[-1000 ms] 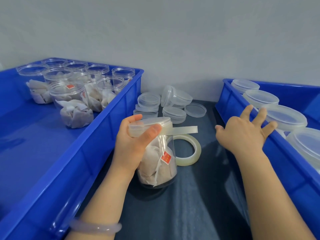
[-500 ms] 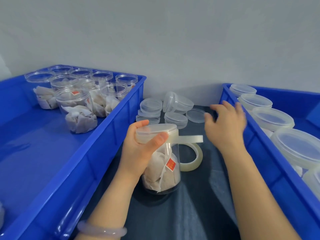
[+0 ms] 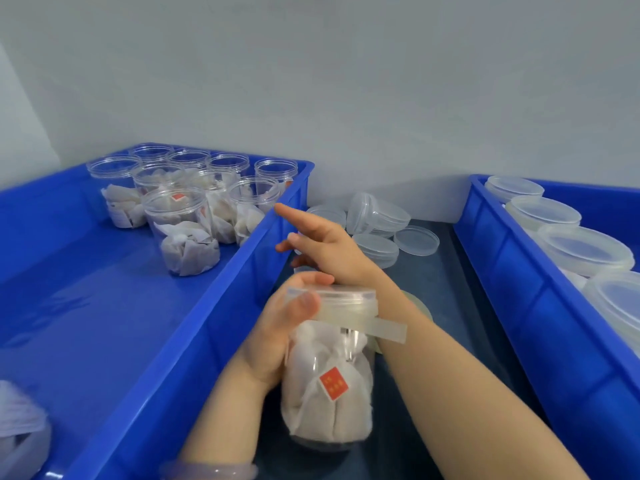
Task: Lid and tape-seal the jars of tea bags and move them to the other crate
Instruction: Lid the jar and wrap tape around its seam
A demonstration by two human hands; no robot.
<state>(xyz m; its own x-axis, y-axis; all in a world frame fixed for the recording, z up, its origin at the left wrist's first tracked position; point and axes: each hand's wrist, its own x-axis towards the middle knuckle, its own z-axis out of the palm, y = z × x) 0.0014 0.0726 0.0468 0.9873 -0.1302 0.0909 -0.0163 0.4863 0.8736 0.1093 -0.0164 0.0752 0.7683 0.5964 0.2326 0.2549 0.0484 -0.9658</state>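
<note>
Dark counter (image 3: pixel 460 299) runs as a narrow lane between two blue crates, under a plain pale wall. Nearest the camera, a translucent bangle (image 3: pixel 211 471) circles the left wrist. Just past it the left hand (image 3: pixel 277 327) grips the tea-bag jar (image 3: pixel 329 386), which stands on the counter tilted slightly; its fingers wrap the back of the jar and the thumb presses on the tape at the rim of the lid (image 3: pixel 343 296). A tape tail (image 3: pixel 384 329) juts free to the right, unstuck.

The right forearm crosses behind the jar, and the right hand (image 3: pixel 325 244) hangs over the wall of the left crate (image 3: pixel 194 341), fingers straight and spread, holding nothing. A sliver of the tape roll (image 3: pixel 417 303) shows beyond that forearm.

The seal looks unfinished. To do it well, the thumb should stay on the stuck end while the free hand lays the tail flat across the seam of lid and jar, smoothing out creases, before the jar is lifted.

Farther back lie loose lids (image 3: pixel 377 244) on the counter. Unlidded jars (image 3: pixel 180 230) of tea bags cluster in the left crate's far corner, and lidded jars (image 3: pixel 585 247) line the right crate (image 3: pixel 519 296), the likely destination.
</note>
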